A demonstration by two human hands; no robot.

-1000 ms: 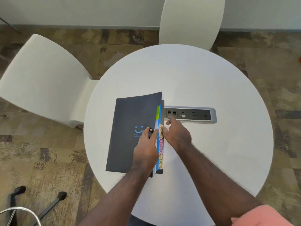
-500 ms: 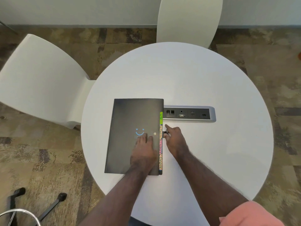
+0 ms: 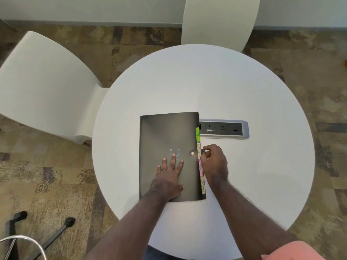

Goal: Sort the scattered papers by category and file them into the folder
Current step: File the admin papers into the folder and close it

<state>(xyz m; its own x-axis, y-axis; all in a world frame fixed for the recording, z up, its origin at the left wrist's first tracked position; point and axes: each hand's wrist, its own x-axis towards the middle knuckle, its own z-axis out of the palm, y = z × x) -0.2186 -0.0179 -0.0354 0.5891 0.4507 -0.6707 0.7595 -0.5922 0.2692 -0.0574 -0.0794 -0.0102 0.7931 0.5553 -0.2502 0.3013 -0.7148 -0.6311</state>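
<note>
A dark folder with a blue smiley mark and a metal snap lies closed on the round white table. Coloured index tabs, one reading HR, stick out along its right edge. My left hand presses flat on the cover with straight, spread fingers. My right hand is at the folder's right edge, its fingers curled, pinching the small dark closure strap beside the snap. No loose papers are in view.
A grey power and data socket strip is set into the table just right of the folder's top corner. White chairs stand at the left and far side. A chair base is on the carpet at lower left.
The folder cover, raised a second ago, now lies flat and closed. My left hand slid from the cover's edge onto its middle. My right hand moved to the strap at the right edge.
</note>
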